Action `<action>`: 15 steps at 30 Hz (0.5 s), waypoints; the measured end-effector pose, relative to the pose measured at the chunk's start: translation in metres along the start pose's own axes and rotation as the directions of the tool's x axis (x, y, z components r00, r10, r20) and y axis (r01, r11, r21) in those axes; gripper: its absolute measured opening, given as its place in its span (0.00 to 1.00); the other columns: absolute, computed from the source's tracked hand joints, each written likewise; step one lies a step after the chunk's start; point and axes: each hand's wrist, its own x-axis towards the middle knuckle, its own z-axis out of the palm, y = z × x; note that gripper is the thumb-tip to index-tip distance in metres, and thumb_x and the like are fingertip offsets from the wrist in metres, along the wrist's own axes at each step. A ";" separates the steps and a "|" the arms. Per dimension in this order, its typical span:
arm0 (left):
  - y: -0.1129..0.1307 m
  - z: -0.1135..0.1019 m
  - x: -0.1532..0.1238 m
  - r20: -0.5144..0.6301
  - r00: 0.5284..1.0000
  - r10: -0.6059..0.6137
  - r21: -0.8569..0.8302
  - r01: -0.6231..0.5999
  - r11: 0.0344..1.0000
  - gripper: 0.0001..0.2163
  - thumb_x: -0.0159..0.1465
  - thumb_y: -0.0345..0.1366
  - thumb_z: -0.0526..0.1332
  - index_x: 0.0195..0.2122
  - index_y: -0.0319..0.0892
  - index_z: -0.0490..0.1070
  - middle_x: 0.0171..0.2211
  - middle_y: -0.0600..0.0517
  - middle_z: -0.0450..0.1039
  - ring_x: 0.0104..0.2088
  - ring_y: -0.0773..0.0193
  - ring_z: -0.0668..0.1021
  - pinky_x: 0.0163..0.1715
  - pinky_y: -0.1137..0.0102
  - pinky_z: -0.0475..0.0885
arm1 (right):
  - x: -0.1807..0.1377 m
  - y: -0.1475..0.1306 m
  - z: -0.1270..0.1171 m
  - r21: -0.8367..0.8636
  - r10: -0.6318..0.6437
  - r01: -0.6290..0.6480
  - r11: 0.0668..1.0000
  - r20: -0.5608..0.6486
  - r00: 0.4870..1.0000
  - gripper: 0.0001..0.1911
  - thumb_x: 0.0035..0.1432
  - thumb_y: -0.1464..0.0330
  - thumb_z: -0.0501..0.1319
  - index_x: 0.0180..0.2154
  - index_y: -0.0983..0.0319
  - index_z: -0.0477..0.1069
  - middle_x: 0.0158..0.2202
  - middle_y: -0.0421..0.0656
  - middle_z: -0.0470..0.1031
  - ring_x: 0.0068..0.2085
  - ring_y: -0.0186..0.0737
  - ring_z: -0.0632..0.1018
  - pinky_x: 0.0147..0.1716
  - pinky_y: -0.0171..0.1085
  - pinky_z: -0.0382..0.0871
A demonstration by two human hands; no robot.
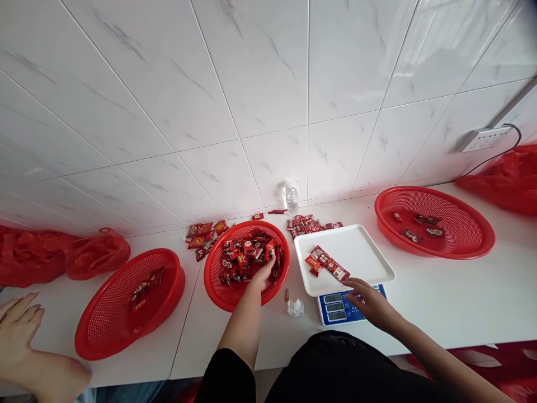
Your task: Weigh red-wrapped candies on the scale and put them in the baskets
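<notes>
My left hand (263,275) reaches into a red mesh basket (213,291) heaped with small red-wrapped candies (240,258). Its fingers are closed around a red candy packet (269,247) at the right side of the heap. My right hand (369,305) hovers at the front edge of a white scale tray (361,252), fingers apart and slightly bent. A bit of red shows below its fingers, too small to name. On the tray lie a long dark-red packet (331,263) and small red packets (314,267). Below it, the blue scale panel (335,309) is partly covered by my right hand.
More mesh baskets with few candies stand left (100,336) and right (470,238). Loose packets (308,225) lie near a clear bottle (291,198). Crumpled tissue (295,308) lies before the scale. Another person's hand (20,324) is at far left. A power strip (486,138) is on the wall.
</notes>
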 end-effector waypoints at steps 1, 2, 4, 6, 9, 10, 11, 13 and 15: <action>0.000 0.001 0.000 0.038 0.999 -0.015 -0.009 0.015 1.000 0.28 0.49 0.56 0.62 0.44 0.39 0.70 0.36 0.43 0.76 0.30 0.61 0.76 0.35 0.67 0.72 | 0.001 -0.001 0.000 -0.005 -0.007 0.007 1.000 0.001 1.000 0.21 0.58 0.58 0.51 0.52 0.55 0.65 0.56 0.47 0.63 0.43 0.41 0.75 0.41 0.40 0.72; -0.001 0.003 0.000 0.069 0.997 -0.025 -0.015 0.026 1.000 0.28 0.50 0.55 0.63 0.45 0.40 0.70 0.37 0.44 0.76 0.30 0.62 0.76 0.35 0.67 0.72 | 0.001 -0.002 0.001 -0.010 -0.013 0.013 1.000 0.001 1.000 0.21 0.58 0.58 0.51 0.52 0.55 0.65 0.56 0.47 0.63 0.43 0.41 0.75 0.41 0.40 0.72; -0.001 0.003 0.002 0.091 0.996 -0.023 -0.023 0.026 0.999 0.27 0.50 0.54 0.63 0.46 0.42 0.69 0.37 0.46 0.76 0.31 0.63 0.76 0.35 0.68 0.72 | 0.003 -0.003 0.002 -0.018 -0.022 0.022 1.000 -0.004 1.000 0.21 0.58 0.59 0.51 0.51 0.56 0.65 0.56 0.47 0.63 0.42 0.41 0.76 0.42 0.40 0.72; -0.002 0.002 0.003 0.096 0.995 -0.021 -0.030 0.024 0.999 0.26 0.51 0.54 0.62 0.45 0.42 0.70 0.37 0.47 0.76 0.32 0.63 0.76 0.34 0.69 0.72 | 0.004 -0.003 0.002 -0.021 -0.029 0.029 0.999 -0.007 1.000 0.21 0.58 0.59 0.51 0.51 0.56 0.65 0.56 0.47 0.63 0.41 0.40 0.76 0.42 0.40 0.72; -0.002 -0.001 0.003 0.130 0.991 -0.042 -0.043 0.048 0.998 0.26 0.52 0.55 0.61 0.45 0.40 0.70 0.37 0.45 0.76 0.31 0.62 0.77 0.31 0.69 0.71 | 0.003 -0.002 0.001 -0.016 -0.034 0.034 0.999 0.000 0.999 0.20 0.58 0.59 0.51 0.51 0.56 0.66 0.55 0.47 0.64 0.42 0.41 0.76 0.41 0.40 0.72; -0.002 -0.002 0.003 0.144 0.988 -0.048 -0.052 0.056 0.997 0.26 0.53 0.55 0.60 0.45 0.39 0.70 0.37 0.45 0.76 0.30 0.62 0.77 0.31 0.69 0.71 | 0.003 -0.002 0.001 -0.014 -0.033 0.033 0.999 0.002 0.999 0.20 0.58 0.59 0.51 0.51 0.56 0.66 0.55 0.47 0.64 0.42 0.41 0.76 0.41 0.40 0.72; -0.001 -0.002 0.002 0.156 0.987 -0.049 -0.064 0.059 0.996 0.26 0.53 0.54 0.60 0.45 0.39 0.70 0.37 0.45 0.76 0.30 0.62 0.77 0.30 0.69 0.71 | 0.003 -0.001 0.001 -0.011 -0.033 0.033 0.999 0.005 0.999 0.20 0.58 0.59 0.51 0.50 0.57 0.66 0.55 0.47 0.64 0.42 0.41 0.76 0.41 0.40 0.72; 0.001 -0.002 0.000 0.179 0.983 -0.039 -0.094 0.057 0.994 0.25 0.55 0.52 0.60 0.46 0.39 0.69 0.37 0.45 0.76 0.30 0.62 0.76 0.30 0.69 0.71 | 0.002 -0.001 0.002 -0.007 -0.035 0.035 0.999 0.010 0.999 0.20 0.58 0.59 0.51 0.50 0.57 0.66 0.54 0.48 0.64 0.42 0.41 0.76 0.41 0.40 0.72; 0.003 -0.001 -0.001 0.208 0.978 -0.027 -0.128 0.055 0.990 0.23 0.56 0.50 0.59 0.46 0.39 0.69 0.38 0.45 0.76 0.30 0.62 0.77 0.31 0.69 0.71 | 0.001 -0.001 0.002 -0.002 -0.039 0.039 0.999 0.017 0.999 0.20 0.58 0.59 0.51 0.50 0.57 0.66 0.54 0.47 0.65 0.42 0.41 0.75 0.41 0.40 0.72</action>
